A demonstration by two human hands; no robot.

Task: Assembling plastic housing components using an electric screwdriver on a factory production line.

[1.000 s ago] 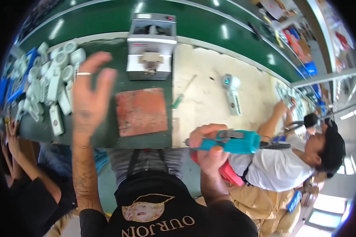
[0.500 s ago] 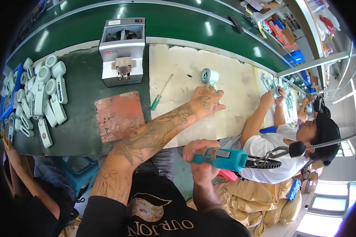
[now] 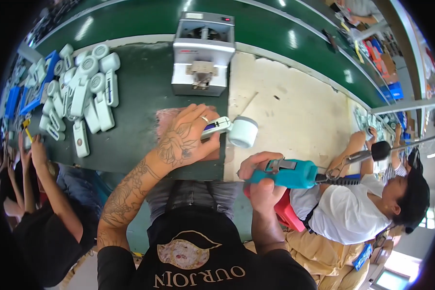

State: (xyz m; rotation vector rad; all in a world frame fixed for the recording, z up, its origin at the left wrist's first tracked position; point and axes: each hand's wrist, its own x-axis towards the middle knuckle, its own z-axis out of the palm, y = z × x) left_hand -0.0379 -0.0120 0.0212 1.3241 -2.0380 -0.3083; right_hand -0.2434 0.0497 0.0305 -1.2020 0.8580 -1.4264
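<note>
My left hand (image 3: 186,137) is wrapped round the handle of a pale green handheld device (image 3: 244,132) with a cup-shaped round head. The handle's inner side faces up, showing dark blue and black parts, and the head points right. Under that hand lies a worn reddish pad (image 3: 163,118), mostly covered. My right hand (image 3: 263,186) grips a teal electric screwdriver (image 3: 297,174) at the table's front edge. A metal hook and a black coiled cable run from the tool's rear; its tip is hidden by the hand.
A silver screw feeder (image 3: 203,53) stands behind my left hand. Several pale devices (image 3: 84,92) are heaped at the left beside a blue tray (image 3: 39,92). A thin screwdriver (image 3: 251,102) lies on the cream sheet (image 3: 295,116). A co-worker in white (image 3: 348,208) sits at the right, others at the left.
My left hand has come back from the cream sheet to the reddish pad, bringing the pale device along. The right hand still grips the electric screwdriver. The whole view has shifted.
</note>
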